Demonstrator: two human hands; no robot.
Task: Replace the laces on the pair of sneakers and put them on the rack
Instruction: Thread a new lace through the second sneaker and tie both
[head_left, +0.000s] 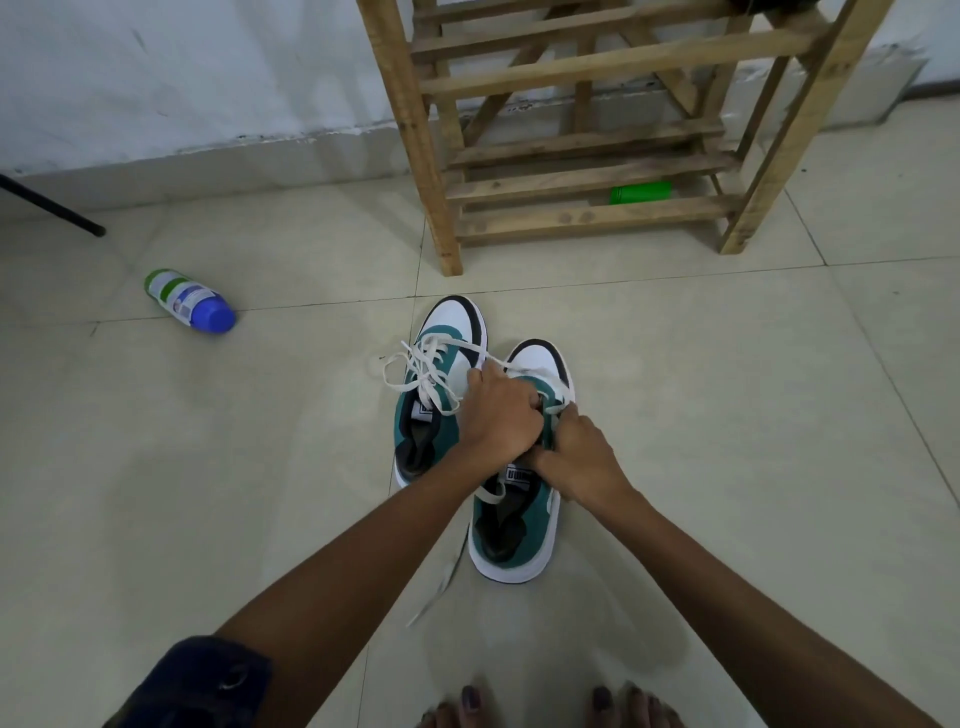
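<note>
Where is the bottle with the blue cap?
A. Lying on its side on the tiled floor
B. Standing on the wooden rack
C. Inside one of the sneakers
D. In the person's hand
A. The white-and-green plastic bottle with the blue cap lies on its side on the pale tiled floor, off to the left of the green-and-white sneakers and apart from the slatted wooden rack.
</note>
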